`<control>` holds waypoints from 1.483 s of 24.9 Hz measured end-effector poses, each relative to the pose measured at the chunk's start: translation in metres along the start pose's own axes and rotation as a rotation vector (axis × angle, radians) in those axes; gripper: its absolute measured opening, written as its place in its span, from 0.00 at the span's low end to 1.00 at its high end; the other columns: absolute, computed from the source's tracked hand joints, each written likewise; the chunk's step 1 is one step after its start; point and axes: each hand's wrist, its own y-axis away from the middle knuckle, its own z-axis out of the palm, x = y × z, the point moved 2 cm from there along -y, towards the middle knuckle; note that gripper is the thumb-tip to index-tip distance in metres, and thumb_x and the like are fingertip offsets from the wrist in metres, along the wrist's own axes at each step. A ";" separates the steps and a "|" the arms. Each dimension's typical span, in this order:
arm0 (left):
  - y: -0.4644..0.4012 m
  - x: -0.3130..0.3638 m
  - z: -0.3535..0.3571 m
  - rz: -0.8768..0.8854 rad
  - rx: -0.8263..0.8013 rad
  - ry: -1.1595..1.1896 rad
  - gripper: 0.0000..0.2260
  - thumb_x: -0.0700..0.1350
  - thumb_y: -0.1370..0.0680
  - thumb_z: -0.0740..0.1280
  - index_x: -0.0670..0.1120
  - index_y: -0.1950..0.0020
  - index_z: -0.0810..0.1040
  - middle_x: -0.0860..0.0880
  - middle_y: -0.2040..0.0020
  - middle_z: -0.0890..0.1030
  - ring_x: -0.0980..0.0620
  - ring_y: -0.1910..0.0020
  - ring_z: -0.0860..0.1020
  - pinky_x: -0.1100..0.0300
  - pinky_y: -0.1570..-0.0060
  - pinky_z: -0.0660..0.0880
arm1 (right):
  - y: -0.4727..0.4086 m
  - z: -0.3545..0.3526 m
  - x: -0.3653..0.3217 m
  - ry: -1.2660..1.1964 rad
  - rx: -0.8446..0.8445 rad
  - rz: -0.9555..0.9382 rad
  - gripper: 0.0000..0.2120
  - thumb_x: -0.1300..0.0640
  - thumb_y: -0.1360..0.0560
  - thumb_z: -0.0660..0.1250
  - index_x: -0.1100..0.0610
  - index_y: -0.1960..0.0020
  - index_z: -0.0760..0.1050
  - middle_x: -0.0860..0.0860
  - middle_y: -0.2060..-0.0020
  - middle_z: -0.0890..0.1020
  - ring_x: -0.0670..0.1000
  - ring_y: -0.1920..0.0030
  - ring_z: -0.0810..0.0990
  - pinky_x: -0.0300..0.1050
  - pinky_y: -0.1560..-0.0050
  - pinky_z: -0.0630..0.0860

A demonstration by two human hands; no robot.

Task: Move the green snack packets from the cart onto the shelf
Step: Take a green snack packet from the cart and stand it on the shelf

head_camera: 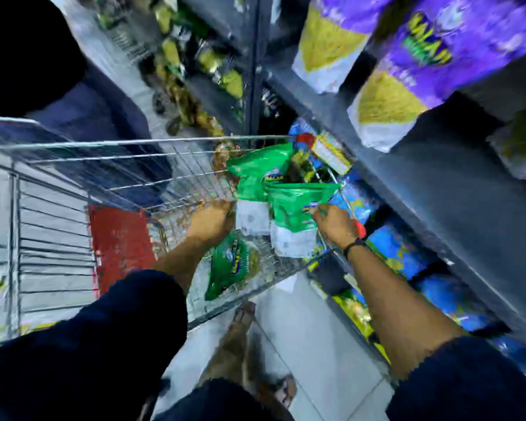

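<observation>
Over the right end of the wire cart (73, 144), each hand holds a green snack packet. My left hand (210, 221) grips the lower edge of one green packet (255, 174). My right hand (334, 223) grips a second green packet (295, 208), which overlaps the first. A third green packet (230, 265) lies in the cart below my left forearm. The dark shelf (422, 189) runs along the right side, its edge close to my right hand.
Purple and yellow packets (407, 65) hang on the upper shelf at top right. Blue packets (395, 247) fill the lower shelf beside the cart. A red panel (119, 241) sits in the cart. A foot in a sandal (240, 344) stands on the tiled floor. Another person in dark clothes (28, 50) stands at top left.
</observation>
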 end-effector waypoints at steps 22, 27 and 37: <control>-0.117 0.046 0.092 -0.268 -0.451 0.544 0.13 0.40 0.24 0.65 0.44 0.68 0.67 0.40 0.62 0.72 0.48 0.59 0.69 0.58 0.58 0.64 | -0.097 0.087 0.060 -0.522 -0.076 0.458 0.48 0.55 0.38 0.78 0.61 0.29 0.52 0.63 0.32 0.70 0.58 0.37 0.72 0.60 0.36 0.72; -0.107 0.050 0.060 -0.191 -0.453 0.848 0.17 0.34 0.24 0.62 0.49 0.68 0.62 0.53 0.72 0.66 0.56 0.70 0.64 0.62 0.66 0.64 | -0.087 0.066 0.056 -0.686 -0.041 0.408 0.44 0.57 0.39 0.78 0.62 0.30 0.59 0.56 0.33 0.71 0.54 0.33 0.70 0.53 0.31 0.69; -0.075 0.088 -0.082 0.108 -0.224 0.974 0.06 0.41 0.32 0.61 0.50 0.65 0.65 0.56 0.76 0.70 0.61 0.72 0.65 0.64 0.68 0.63 | 0.008 -0.035 -0.008 -0.727 0.301 0.102 0.17 0.50 0.43 0.79 0.54 0.57 0.81 0.53 0.59 0.86 0.42 0.62 0.81 0.40 0.58 0.78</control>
